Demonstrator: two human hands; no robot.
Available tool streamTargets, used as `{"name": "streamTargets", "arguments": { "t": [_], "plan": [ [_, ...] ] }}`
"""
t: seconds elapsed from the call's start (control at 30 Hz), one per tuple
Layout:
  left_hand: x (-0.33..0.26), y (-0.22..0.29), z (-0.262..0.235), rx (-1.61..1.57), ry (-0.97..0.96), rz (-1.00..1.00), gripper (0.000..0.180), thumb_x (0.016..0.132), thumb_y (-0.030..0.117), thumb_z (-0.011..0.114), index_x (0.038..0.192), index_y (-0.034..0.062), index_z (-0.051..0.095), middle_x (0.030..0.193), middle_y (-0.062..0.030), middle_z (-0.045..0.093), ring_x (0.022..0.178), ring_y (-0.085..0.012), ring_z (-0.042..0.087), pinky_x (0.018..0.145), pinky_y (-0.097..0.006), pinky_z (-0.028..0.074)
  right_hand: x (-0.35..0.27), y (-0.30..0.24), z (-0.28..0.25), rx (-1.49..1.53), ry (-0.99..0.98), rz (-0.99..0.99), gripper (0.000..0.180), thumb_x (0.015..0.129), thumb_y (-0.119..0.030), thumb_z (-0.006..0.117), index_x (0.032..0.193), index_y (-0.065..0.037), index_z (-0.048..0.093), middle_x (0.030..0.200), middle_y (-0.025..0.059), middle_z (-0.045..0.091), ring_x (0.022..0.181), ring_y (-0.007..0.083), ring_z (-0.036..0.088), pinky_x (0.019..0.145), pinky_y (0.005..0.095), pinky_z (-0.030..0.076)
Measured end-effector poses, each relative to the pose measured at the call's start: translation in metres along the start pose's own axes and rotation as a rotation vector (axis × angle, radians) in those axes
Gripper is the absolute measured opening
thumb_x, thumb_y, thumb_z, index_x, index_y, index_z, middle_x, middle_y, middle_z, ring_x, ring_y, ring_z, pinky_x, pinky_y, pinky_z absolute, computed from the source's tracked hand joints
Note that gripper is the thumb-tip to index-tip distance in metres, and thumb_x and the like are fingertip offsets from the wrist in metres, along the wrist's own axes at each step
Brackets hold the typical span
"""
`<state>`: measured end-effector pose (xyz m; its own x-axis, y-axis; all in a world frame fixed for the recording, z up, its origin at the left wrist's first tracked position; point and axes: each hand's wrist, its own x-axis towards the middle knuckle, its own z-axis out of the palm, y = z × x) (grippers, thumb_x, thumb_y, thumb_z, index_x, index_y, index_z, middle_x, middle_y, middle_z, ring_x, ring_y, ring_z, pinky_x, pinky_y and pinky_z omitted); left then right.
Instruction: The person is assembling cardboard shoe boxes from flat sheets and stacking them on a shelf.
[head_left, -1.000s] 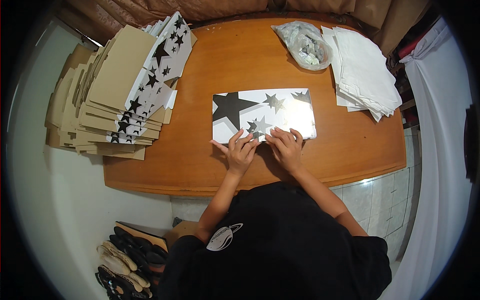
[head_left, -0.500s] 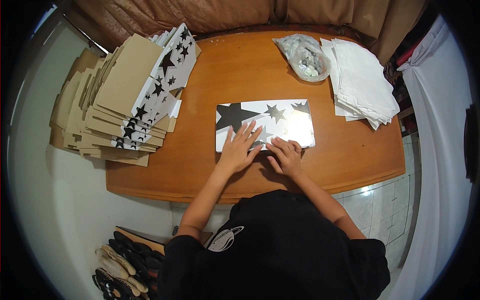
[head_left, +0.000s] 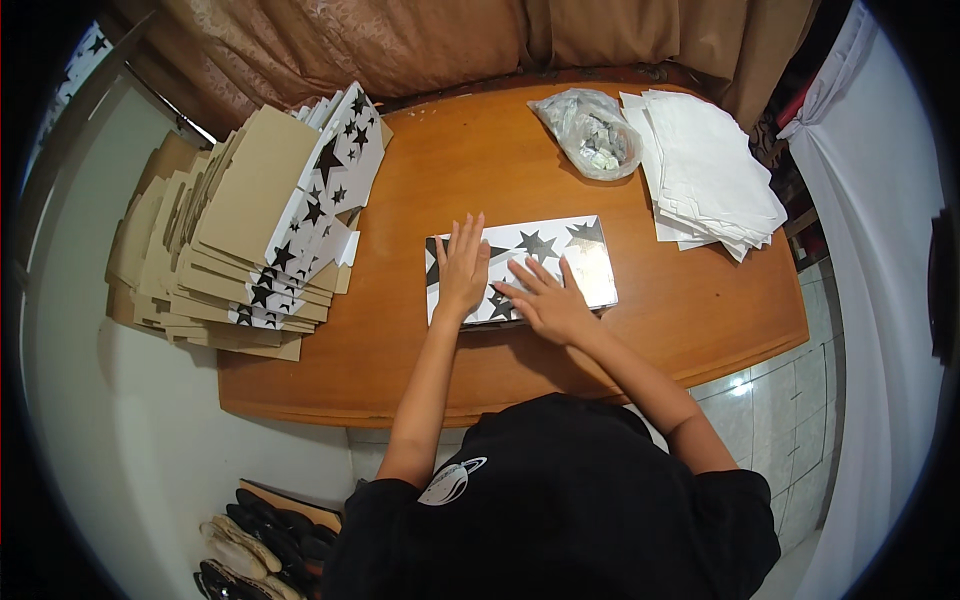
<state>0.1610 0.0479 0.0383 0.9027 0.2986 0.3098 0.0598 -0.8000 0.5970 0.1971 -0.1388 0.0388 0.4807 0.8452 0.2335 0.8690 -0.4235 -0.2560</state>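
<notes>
A white cardboard box (head_left: 594,262) printed with black and grey stars lies closed on the wooden table in front of me. Flat on the left part of its lid rests my left hand (head_left: 463,268), fingers stretched toward the far edge. My right hand (head_left: 550,302) lies on the lid's near middle, its fingers spread. Neither hand grips anything. Both palms hide parts of the star print.
At the left of the table (head_left: 480,160) leans a tall stack of flat brown cardboard pieces (head_left: 245,190), some star-printed. A clear plastic bag (head_left: 597,135) with small pale items and a pile of white paper sheets (head_left: 710,170) occupy the far right. Shoes (head_left: 265,540) stand lower left.
My left hand has slid forward over the lid with its fingers straightened. My right hand has moved from the near edge onto the lid and spread. The whole view has shifted slightly.
</notes>
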Motion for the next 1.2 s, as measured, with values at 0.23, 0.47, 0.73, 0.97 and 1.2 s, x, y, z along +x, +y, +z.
{"name": "streamTargets", "arguments": {
  "t": [0.23,0.47,0.73,0.97,1.2],
  "plan": [
    [-0.001,0.017,0.005,0.408,-0.125,0.068,0.086,0.076,0.064,0.051,0.137,0.0061,0.033,0.143,-0.0224,0.024,0.134,-0.0381,0.017,0.102,-0.063,-0.001,0.013,0.102,-0.039,-0.156,0.075,0.446,0.041,0.092,-0.037,0.039,0.131,-0.023,0.045,0.140,0.0100,0.036,0.131,0.0289,0.029,0.105,0.0555,0.015],
    [0.026,0.059,0.036,0.317,-0.512,0.395,0.122,0.035,0.086,0.059,0.140,0.0313,0.029,0.141,-0.0340,0.012,0.134,-0.0466,0.006,0.096,-0.071,-0.005,-0.074,0.115,-0.032,0.269,0.170,0.431,0.029,0.087,-0.009,0.047,0.114,-0.008,0.057,0.111,0.0162,0.058,0.109,0.0322,0.051,0.102,0.0513,0.023],
    [0.049,0.102,0.072,0.374,-0.626,0.543,0.117,0.034,0.079,0.066,0.135,0.0267,0.037,0.136,-0.0390,0.017,0.127,-0.0550,0.014,0.099,-0.067,0.008,-0.113,0.074,0.000,0.668,0.217,0.365,0.065,0.076,-0.005,0.054,0.137,-0.007,0.032,0.135,0.0190,0.040,0.124,0.0345,0.038,0.103,0.0532,0.024],
    [0.057,0.105,0.019,0.240,-0.379,0.715,0.100,0.035,0.069,0.072,0.120,0.0209,0.051,0.127,-0.0368,0.030,0.118,-0.0505,0.030,0.096,-0.056,0.022,-0.094,0.099,-0.034,0.352,-0.045,0.183,0.072,0.075,-0.012,0.062,0.139,-0.018,0.031,0.143,0.0171,0.026,0.131,0.0356,0.027,0.103,0.0597,0.019],
    [0.048,0.136,-0.101,0.290,-0.322,0.791,0.098,0.035,0.065,0.073,0.120,0.0217,0.053,0.130,-0.0359,0.029,0.121,-0.0468,0.029,0.095,-0.051,0.022,0.003,0.107,-0.101,-0.122,0.368,-0.415,0.077,0.068,-0.020,0.071,0.136,-0.028,0.034,0.146,0.0110,0.022,0.133,0.0372,0.021,0.106,0.0613,0.009]
  ]
}}
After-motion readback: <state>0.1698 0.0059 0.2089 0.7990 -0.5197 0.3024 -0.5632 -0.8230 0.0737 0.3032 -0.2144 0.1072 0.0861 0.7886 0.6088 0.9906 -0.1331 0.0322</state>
